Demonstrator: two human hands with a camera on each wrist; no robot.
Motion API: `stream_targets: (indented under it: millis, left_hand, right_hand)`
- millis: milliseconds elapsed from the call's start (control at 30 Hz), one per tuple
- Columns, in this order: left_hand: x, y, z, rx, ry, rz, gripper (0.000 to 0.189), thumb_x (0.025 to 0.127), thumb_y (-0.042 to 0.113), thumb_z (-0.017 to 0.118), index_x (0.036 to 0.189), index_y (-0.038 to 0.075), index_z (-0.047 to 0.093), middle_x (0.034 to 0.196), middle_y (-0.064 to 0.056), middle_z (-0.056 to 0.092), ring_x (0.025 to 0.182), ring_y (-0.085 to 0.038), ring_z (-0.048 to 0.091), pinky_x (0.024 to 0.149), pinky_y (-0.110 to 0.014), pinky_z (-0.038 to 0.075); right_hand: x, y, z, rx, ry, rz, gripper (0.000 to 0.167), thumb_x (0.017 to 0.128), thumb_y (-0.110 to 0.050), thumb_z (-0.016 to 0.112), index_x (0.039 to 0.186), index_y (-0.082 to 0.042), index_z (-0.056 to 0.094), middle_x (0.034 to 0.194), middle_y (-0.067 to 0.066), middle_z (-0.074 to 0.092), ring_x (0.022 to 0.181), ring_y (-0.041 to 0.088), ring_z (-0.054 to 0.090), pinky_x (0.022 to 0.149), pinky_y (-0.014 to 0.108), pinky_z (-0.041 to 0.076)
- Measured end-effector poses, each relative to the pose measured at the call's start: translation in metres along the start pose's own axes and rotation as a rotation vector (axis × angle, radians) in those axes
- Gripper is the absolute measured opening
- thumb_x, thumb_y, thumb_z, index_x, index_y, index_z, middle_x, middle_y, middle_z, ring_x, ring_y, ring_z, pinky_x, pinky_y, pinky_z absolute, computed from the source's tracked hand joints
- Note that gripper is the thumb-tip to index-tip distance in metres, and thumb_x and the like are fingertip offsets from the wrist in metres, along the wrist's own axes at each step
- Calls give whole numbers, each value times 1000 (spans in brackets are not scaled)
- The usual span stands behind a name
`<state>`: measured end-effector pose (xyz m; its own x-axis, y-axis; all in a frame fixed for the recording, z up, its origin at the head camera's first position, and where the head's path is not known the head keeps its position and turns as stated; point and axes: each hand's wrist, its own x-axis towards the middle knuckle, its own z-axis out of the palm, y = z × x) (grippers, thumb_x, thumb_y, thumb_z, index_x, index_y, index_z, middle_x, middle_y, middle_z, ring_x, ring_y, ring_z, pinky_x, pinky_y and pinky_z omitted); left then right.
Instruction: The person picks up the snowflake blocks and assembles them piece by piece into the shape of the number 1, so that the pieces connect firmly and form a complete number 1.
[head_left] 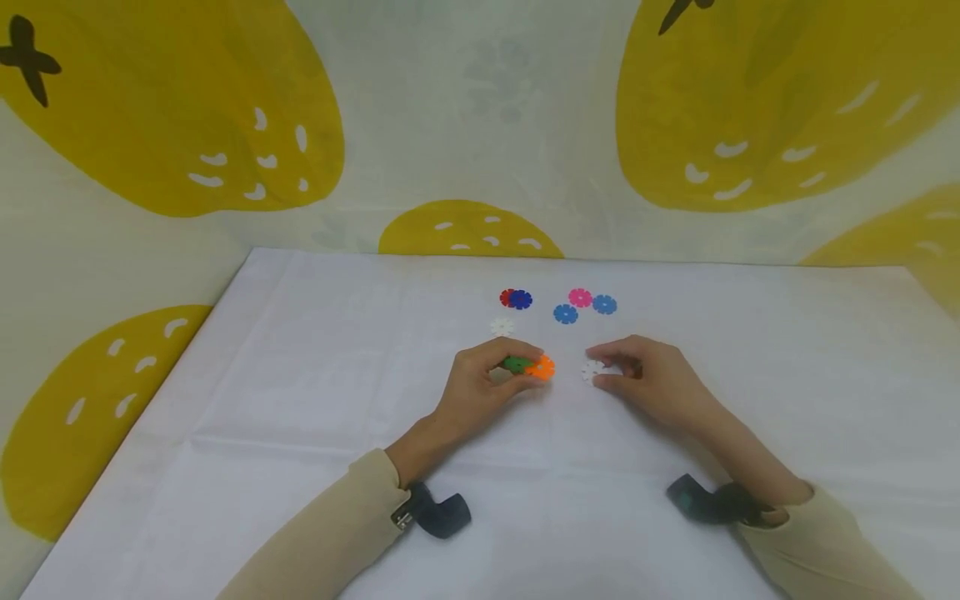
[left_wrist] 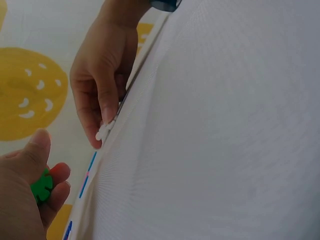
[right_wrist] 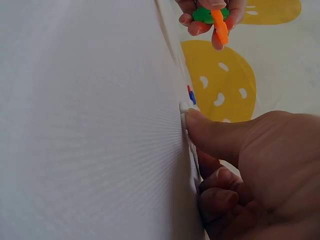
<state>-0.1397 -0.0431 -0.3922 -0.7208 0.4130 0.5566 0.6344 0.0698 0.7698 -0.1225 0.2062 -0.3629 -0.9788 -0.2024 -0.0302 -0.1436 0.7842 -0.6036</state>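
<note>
My left hand (head_left: 483, 379) pinches a joined pair of notched plastic discs between thumb and fingers. One is an orange disc (head_left: 542, 367), the other a green disc (head_left: 516, 364); in the right wrist view the orange disc (right_wrist: 220, 27) stands crosswise to the green disc (right_wrist: 204, 15). A short way to the right, my right hand (head_left: 652, 379) grips a white notched disc (head_left: 592, 372) by its edges, close to the tabletop. A gap lies between the two hands. In the left wrist view the green disc (left_wrist: 42, 189) shows behind the thumb, and the orange one is hidden.
Beyond the hands lie a red disc (head_left: 506, 297) partly under a dark blue disc (head_left: 521, 300), a white disc (head_left: 502, 327), a pink disc (head_left: 580, 297) and two light blue discs, a nearer blue disc (head_left: 566, 314) and a farther blue disc (head_left: 605, 305). A white cloth (head_left: 300, 350) covers the table.
</note>
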Motion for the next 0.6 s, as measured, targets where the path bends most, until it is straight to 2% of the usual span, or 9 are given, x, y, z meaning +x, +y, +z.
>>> stream_targets:
  millis: [267,467,600]
  left_hand:
    - [0,1,0,20,-2,-8,30,76,0,79,104,2,69,101,-5,70,88,-7,64,79,-27,53]
    - [0,1,1,25,-5,-28,30,76,0,79,104,3,69,102,-4,70,88,-6,63,79,-26,53]
    - [0,0,1,30,-5,-26,30,75,0,79,104,3,69,101,-4,70,88,-6,63,79,-26,53]
  right_hand:
    - [-1,-1,1,5,1,-8,28,86,-18,73,113,-18,70,96,1,63,82,21,52,67,31,47]
    - [-1,1,2,16,2,-30,25,87,-19,71,112,-23,70,93,-2,65,84,19,55,71,32,49]
    - [0,1,1,43,1,-35,25,88,-18,70,111,-27,71,101,-2,67,91,19,59,77,37,52]
